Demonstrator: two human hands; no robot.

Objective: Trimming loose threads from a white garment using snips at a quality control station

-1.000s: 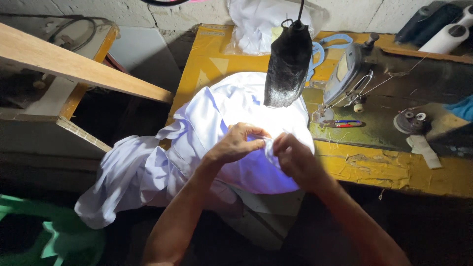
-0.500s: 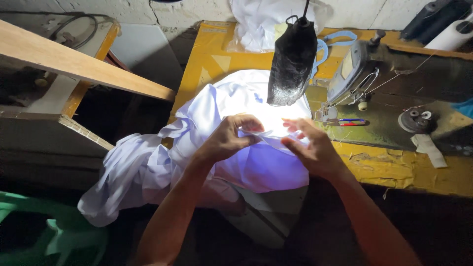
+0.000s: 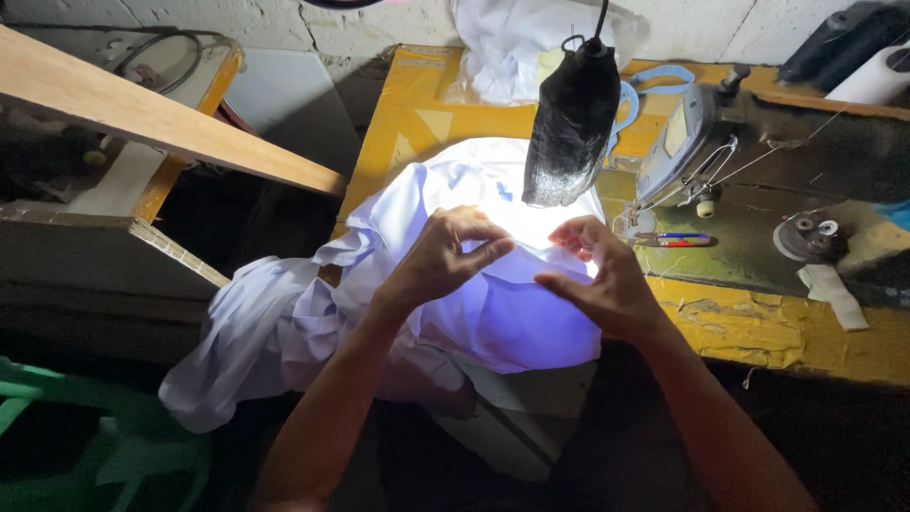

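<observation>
One garment: white cloth (image 3: 493, 313) lies on the yellow table (image 3: 417, 114), its left part spilling over the near-left edge.
Left hand (image 3: 445, 256): fingers curled, pinching a fold of the cloth.
Right hand (image 3: 607, 280): fingers loosely spread, tips on the cloth.
Lamp (image 3: 569, 123): hangs just beyond the hands, lighting the cloth.
Sewing machine (image 3: 692, 142): right of the lamp.
Wooden plank (image 3: 161, 118): far left, apart from the cloth.
Open room: bare tabletop far left of the lamp.

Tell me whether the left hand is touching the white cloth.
Touching. The head view shows the left hand with fingers pinching a fold of the white cloth under the lamp; no gap shows between them.
</observation>
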